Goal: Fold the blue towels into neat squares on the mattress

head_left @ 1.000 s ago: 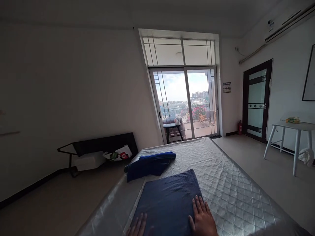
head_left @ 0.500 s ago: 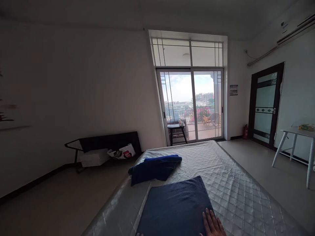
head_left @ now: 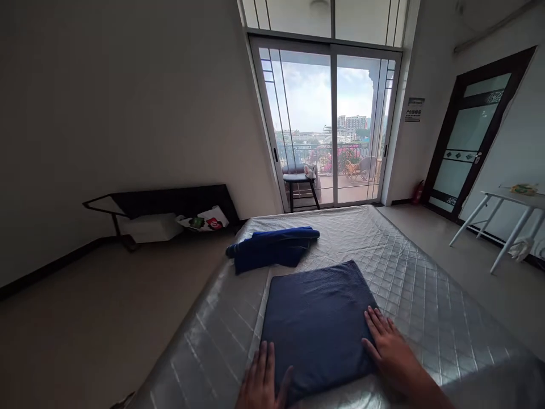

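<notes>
A dark blue-grey folded cloth (head_left: 319, 324), towel-like and roughly square, lies flat on the silvery quilted bed cover (head_left: 413, 307). My left hand (head_left: 261, 379) rests at its lower left edge, fingers stretched out and thumb spread over the cloth. Along the right edge lies my right hand (head_left: 385, 341), fingers extended, the fingertips touching the border. Neither hand grips anything. Beyond this cloth, a brighter blue bundle of fabric (head_left: 272, 247), loosely folded, sits on the far left part of the bed.
Sliding glass doors (head_left: 334, 125) stand past the bed's far end, with a black stool (head_left: 299, 179) near them. At left is a low black rack (head_left: 170, 201) holding a white box (head_left: 151, 228) and a printed bag (head_left: 208, 220). A white table (head_left: 517, 197) stands right.
The view has tilted downward, so the bed and cloth sit higher in the picture. Both hands now show more fully at the cloth's sides; before, the left was barely visible.
</notes>
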A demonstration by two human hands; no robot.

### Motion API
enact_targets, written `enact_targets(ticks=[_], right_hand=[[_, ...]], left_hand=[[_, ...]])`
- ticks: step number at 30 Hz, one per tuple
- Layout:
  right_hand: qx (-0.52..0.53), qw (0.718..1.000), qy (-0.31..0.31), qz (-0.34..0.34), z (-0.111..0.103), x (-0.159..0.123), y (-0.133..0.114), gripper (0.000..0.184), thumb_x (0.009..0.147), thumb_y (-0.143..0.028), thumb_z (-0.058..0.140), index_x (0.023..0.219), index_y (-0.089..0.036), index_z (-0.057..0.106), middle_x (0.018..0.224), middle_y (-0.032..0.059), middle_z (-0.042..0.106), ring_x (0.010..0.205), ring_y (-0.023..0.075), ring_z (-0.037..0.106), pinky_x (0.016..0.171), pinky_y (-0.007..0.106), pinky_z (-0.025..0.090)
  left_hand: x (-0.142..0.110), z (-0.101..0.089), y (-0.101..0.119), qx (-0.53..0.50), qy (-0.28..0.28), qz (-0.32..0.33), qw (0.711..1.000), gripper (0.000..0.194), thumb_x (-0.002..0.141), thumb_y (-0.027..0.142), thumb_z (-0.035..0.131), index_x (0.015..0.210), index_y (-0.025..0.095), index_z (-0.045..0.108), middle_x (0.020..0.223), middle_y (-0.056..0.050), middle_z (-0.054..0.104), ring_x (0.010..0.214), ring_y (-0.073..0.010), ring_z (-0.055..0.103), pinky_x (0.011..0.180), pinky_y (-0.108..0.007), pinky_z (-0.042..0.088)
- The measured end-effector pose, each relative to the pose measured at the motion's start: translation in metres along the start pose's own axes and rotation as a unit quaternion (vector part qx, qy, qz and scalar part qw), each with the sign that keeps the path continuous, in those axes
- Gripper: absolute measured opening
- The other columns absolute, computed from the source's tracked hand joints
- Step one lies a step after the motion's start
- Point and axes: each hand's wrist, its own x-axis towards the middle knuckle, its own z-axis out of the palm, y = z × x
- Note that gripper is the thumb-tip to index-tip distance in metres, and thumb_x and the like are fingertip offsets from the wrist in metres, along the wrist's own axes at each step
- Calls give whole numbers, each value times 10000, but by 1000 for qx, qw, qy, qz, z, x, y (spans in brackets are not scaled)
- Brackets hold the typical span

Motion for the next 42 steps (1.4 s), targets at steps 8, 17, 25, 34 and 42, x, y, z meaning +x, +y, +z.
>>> enact_targets(ticks=[8, 17, 25, 34, 42], right_hand=[[-59, 998, -12, -1, -56, 73, -28, 652, 1043, -452, 178, 1584, -88, 202, 1647, 116, 181, 1531, 202, 101, 1230, 399, 109], [-33, 999, 23, 17, -28, 104, -21, 652, 1037, -402, 206, 1571, -28, 203, 1647, 126, 173, 1530, 194, 108, 1229, 362, 98], [-42, 998, 48, -18, -13, 114, -5, 612, 990, -261, 226, 1571, -71, 254, 1633, 113, 211, 1517, 208, 180, 1216, 366, 156], [-28, 999, 36, 1, -17, 113, -11, 682, 1025, -450, 160, 1571, -48, 229, 1635, 124, 192, 1526, 207, 138, 1225, 387, 104], [-54, 998, -4, 21, -30, 111, -12, 662, 1020, -403, 193, 1572, -38, 216, 1642, 116, 171, 1527, 194, 122, 1223, 389, 123]], left_hand=[[-3, -14, 16, -18, -43, -55, 997, 678, 988, 557, 287, 1556, 189, 332, 1557, -120, 444, 1466, -295, 348, 1163, -506, 351], [93, -34, 80, -20, -79, 12, 997, 692, 1012, 573, 229, 1539, 142, 356, 1583, -164, 386, 1475, -295, 330, 1175, -507, 326], [205, -7, 188, -59, -127, 101, 985, 738, 1032, 513, 75, 1492, 48, 417, 1556, -191, 406, 1464, -297, 347, 1187, -470, 327], [179, -12, 32, 18, -143, -58, 988, 751, 1007, 591, 145, 1529, 97, 362, 1601, -165, 328, 1496, -289, 281, 1213, -491, 242], [166, -6, -19, 14, -139, -103, 985, 804, 995, 588, 149, 1533, 12, 307, 1605, -226, 277, 1502, -311, 256, 1209, -486, 240]])
